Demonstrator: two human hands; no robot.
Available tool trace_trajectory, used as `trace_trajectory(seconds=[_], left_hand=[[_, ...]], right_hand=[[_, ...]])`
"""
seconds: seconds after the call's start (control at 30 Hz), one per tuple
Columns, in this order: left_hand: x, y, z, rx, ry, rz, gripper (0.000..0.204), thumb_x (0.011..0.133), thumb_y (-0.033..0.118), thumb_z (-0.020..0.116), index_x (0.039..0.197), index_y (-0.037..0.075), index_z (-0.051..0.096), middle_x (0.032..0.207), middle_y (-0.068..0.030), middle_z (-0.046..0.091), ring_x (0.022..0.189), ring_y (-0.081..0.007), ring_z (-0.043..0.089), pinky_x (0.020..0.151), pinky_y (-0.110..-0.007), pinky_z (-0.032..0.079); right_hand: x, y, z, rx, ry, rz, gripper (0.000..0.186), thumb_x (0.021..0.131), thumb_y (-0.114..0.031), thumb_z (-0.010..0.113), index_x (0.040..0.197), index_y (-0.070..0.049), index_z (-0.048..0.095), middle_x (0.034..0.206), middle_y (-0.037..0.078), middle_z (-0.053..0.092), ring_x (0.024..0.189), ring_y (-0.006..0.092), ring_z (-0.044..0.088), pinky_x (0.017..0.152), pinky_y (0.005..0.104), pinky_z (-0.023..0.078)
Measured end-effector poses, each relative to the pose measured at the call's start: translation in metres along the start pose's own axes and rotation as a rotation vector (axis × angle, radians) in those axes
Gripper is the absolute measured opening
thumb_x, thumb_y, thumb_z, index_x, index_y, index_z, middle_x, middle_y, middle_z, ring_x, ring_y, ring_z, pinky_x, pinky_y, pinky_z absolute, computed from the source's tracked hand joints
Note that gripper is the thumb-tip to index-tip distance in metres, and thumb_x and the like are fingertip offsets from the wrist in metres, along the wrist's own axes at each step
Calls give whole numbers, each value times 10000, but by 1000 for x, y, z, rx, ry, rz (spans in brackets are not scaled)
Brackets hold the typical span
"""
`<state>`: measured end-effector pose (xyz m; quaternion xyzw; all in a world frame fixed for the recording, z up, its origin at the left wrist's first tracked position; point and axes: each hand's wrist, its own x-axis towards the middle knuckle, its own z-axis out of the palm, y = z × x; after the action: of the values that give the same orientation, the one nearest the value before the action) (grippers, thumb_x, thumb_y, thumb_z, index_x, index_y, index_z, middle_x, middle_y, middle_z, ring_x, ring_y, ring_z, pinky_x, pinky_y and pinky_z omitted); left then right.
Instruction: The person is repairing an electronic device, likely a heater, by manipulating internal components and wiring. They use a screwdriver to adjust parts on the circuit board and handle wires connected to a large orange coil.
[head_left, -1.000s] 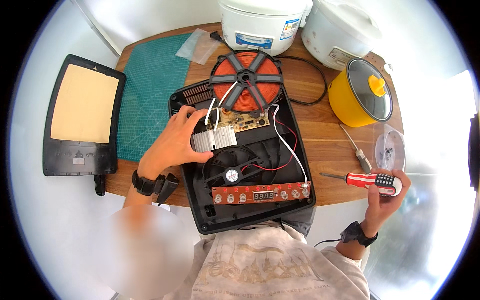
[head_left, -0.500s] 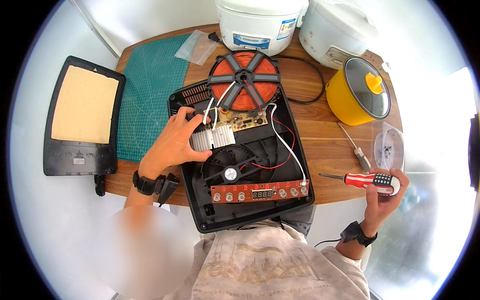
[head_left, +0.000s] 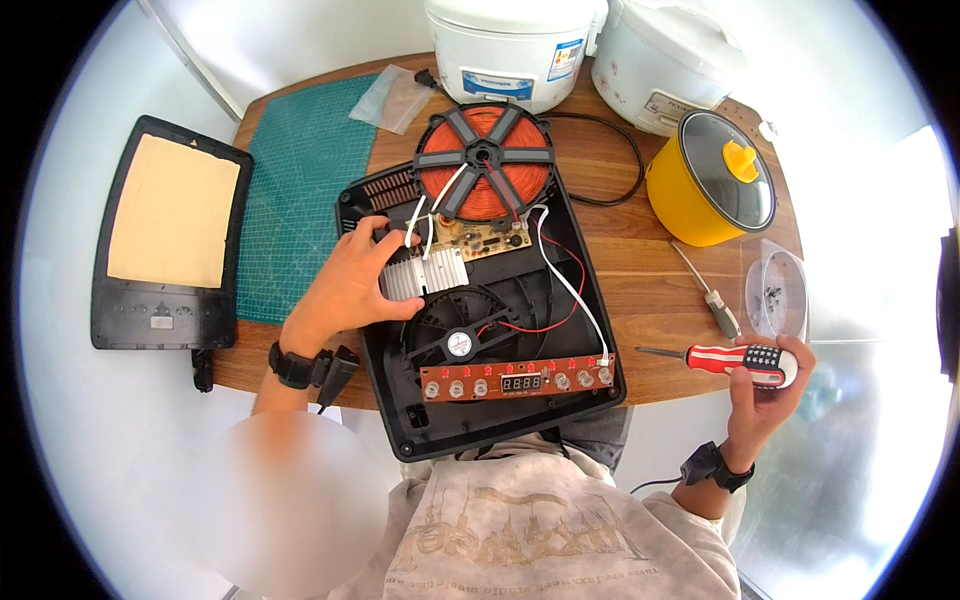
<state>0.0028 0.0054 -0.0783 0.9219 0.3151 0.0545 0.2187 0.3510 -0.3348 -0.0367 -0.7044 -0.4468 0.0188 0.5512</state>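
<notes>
Little changes: the half-open left hand (head_left: 345, 285) holds the silver block (head_left: 437, 272), the right hand (head_left: 770, 385) curls around a screwdriver (head_left: 712, 358) pointing to nine o'clock, so work seems paused.

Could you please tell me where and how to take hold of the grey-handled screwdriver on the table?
Probably by its thick handle, from above on the near side: it lies with that end nearer, the thin shaft pointing away.
</notes>
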Motion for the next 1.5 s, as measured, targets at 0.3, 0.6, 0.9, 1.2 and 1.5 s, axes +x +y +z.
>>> trace_trajectory(seconds=[0.3, 0.6, 0.9, 1.2, 1.5], left_hand=[[0, -2, 2, -42, -25, -59, 700, 705, 370, 873, 1287, 104, 588, 1369, -171, 466, 1179, -406, 539, 1016, -481, 454], [-2, -4, 1, -41, -15, -54, 589, 713, 391, 880, 1138, 53, 651, 1434, -206, 449, 1280, -456, 499, 1061, -499, 447], [-2, -5, 4, -27, -14, -31, 601, 717, 413, 879, 1146, 61, 650, 1448, -208, 433, 1276, -467, 494, 1065, -514, 445], [-3, -9, 7, -40, -3, -21, 629, 701, 421, 889, 1161, 62, 652, 1463, -214, 427, 1304, -478, 476, 1085, -522, 433], [-3, -7, 3, -56, -4, -14, 637, 698, 423, 890, 1164, 60, 653, 1463, -216, 432, 1308, -478, 475, 1084, -521, 436]], right_hand=[[41, -36, 23, 68, -71, -59, 571, 843, -27, 780, 1306, -41, 445, 1050, 187, 709, 1000, 224, 713, 888, 314, 563], [112, -97, 150, 57, -626, -226, 504, 886, -159, 808, 1245, -32, 478, 945, 149, 723, 899, 275, 758, 768, 357, 610], [124, -83, 213, -3, -666, -370, 474, 902, -185, 788, 1234, -64, 473, 851, 161, 702, 746, 309, 729, 624, 362, 554], [124, -82, 224, -22, -660, -425, 503, 903, -190, 785, 1252, -50, 450, 829, 177, 694, 725, 346, 712, 611, 396, 528], [122, -86, 222, -26, -660, -428, 500, 910, -199, 781, 1257, -52, 452, 810, 167, 686, 733, 342, 712, 620, 397, 529]])
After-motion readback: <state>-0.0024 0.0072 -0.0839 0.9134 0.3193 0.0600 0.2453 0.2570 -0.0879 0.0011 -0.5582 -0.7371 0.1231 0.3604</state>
